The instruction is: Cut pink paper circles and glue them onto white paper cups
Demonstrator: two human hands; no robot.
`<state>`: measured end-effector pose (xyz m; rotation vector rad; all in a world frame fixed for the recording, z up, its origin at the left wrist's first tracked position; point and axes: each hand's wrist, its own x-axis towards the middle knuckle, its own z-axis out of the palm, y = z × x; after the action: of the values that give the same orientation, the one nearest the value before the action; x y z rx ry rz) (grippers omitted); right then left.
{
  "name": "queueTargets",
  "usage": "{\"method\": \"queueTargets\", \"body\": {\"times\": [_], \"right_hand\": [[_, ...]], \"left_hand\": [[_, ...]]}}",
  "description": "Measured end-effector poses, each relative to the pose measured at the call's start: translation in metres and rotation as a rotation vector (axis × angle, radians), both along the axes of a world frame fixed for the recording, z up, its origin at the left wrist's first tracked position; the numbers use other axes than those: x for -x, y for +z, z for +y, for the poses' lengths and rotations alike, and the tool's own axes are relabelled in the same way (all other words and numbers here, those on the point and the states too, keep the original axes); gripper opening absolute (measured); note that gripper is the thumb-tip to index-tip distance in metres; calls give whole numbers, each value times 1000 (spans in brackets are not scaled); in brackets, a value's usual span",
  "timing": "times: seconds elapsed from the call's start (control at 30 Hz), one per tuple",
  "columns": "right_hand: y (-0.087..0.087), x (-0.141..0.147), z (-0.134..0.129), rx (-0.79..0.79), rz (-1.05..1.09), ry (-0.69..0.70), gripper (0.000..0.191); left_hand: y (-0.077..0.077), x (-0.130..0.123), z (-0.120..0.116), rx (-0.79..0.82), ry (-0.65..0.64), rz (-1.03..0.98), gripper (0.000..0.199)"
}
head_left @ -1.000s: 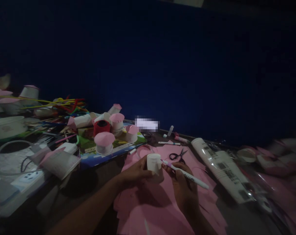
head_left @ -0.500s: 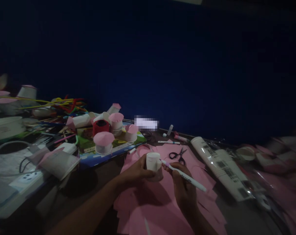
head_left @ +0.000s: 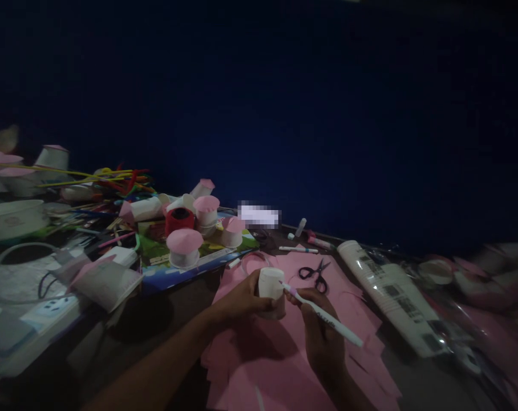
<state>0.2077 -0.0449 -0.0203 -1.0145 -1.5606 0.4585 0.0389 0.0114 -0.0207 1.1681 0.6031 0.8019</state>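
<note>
My left hand [head_left: 246, 299] is closed around a small white paper cup [head_left: 271, 281], holding it above pink paper sheets [head_left: 280, 365]. Between the fingers of my right hand [head_left: 323, 328] is a white marker [head_left: 338, 325] with a pink band near its tip. That tip points at the right side of the cup; whether it touches I cannot tell. A thin line shows faintly near the cup's top. Black-handled scissors [head_left: 314, 275] lie on the pink paper just beyond my right hand.
Several cups with pink paper tops [head_left: 184, 245] stand on a green and blue packet [head_left: 156, 279] at left, near a red tape roll [head_left: 179, 220]. A power strip [head_left: 40, 319] lies at lower left. Wrapped stacks of paper cups [head_left: 387, 291] lie at right. Another marker [head_left: 298, 249] lies behind the scissors.
The whole view has shifted slightly, so things sit a little further right. The marker tip remains close to the cup, and both hands keep their hold.
</note>
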Motion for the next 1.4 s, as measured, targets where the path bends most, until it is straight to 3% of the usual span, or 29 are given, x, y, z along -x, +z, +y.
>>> {"method": "queueTargets", "body": {"times": [0.13,0.47,0.67,1.0,1.4], "right_hand": [[3,1,1,-19,-36,-7,17],[-2,2,2,-71,-64,-11,17],[-4,1,2,-58,-98,-28,15],[-1,1,2,-76,-90,-40,15],[-3,0,4,-108,-138,-62,15]], "left_hand": [[-3,0,1,35,26,25,58],[-1,-1,-1,4,54,46,48],[5,-2,-5,-15,-28,-38,39],[-1,1,0,15,-13,16,44],[-7,-2,-1,23,2,-57,43]]}}
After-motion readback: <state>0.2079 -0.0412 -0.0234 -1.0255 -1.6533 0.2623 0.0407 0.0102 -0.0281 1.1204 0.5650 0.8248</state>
